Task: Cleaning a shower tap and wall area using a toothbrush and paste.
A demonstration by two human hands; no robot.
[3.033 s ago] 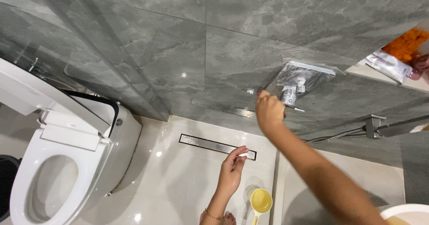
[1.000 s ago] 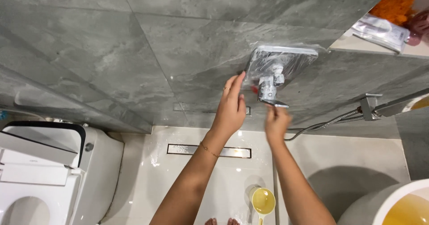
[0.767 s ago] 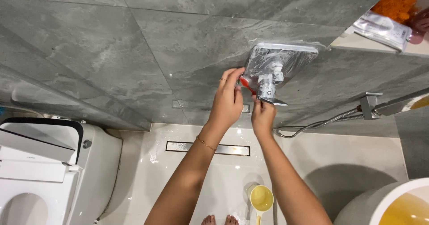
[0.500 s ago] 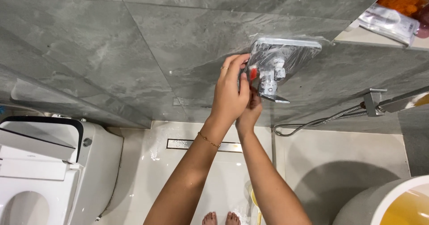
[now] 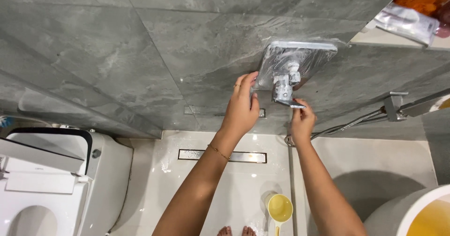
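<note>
Looking down a grey marbled wall tile onto a pale wet floor. Far left, a white toilet with raised lid stands against the wall. Centre floor: a long metal strip drain, and nearer the feet a small yellow dipper, open side up — whether it holds anything cannot be told. Above, the left hand reaches up with fingers spread and loosely curled, fingertips touching the left edge of the plastic-wrapped chrome shower fixture mounted on the wall; a thin bracelet sits on that wrist. Just right, the right hand pinches the flat lever under the fixture's valve body between finger and thumb. A flexible metal hose runs right from behind this hand to a wall bracket. Upper right, a ledge carries a clear packet and something orange. Bottom right, the rim of a white bucket shows yellowish liquid inside — open floor lies between it and the dipper
</note>
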